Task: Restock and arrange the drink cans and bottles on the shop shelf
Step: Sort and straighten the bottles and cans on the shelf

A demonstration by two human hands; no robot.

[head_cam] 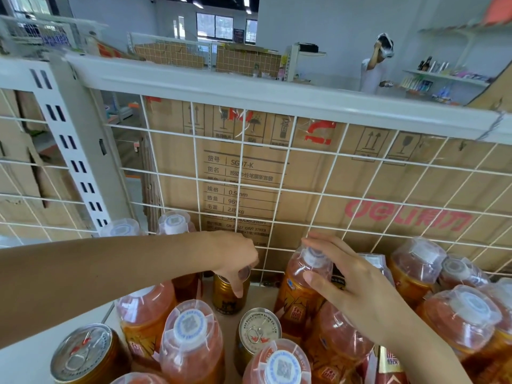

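My left hand (235, 261) reaches in from the left and grips the top of a gold can (228, 299) standing at the back of the shelf. My right hand (343, 278) is wrapped around the neck of an orange drink bottle (297, 295) with a clear overcap, just right of that can. Several more orange bottles stand around them, such as one in front (191, 342) and one at the right (415, 267). Two other gold cans stand nearer me, one in the middle (259, 328) and one at front left (83, 353).
A white wire grid (288, 173) backs the shelf, with brown cardboard boxes (388, 195) behind it. A slotted white upright (69, 151) stands at the left. A person (374, 70) stands by wall shelves far back right. Bare shelf board (33, 364) shows at front left.
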